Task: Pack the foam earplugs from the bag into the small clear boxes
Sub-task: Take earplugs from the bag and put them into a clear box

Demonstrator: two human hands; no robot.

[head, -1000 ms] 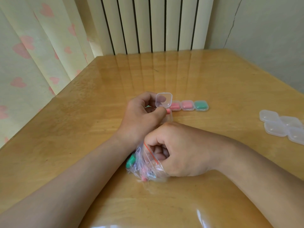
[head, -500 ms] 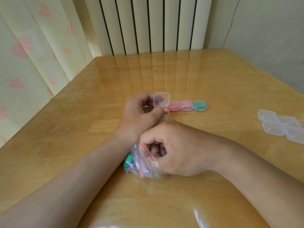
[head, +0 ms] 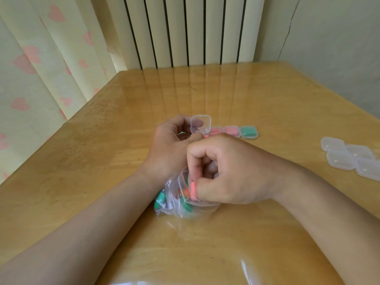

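While our right hand (head: 236, 171) pinches a pink earplug (head: 193, 190) at the mouth of the bag (head: 176, 208) on the glossy wooden table (head: 267, 95), our left hand (head: 166, 149) grips an open clear box (head: 201, 124) just behind. Farther stand three filled boxes (head: 232, 131), empty boxes (head: 349, 157) at right, then a radiator (head: 185, 31) and heart-printed curtain (head: 41, 58).

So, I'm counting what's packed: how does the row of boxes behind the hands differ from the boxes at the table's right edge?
The row of boxes shows pink and green inside; the boxes at the right look empty. The row is straight; the boxes at the right are clustered. Both are small, clear, square, on the table.
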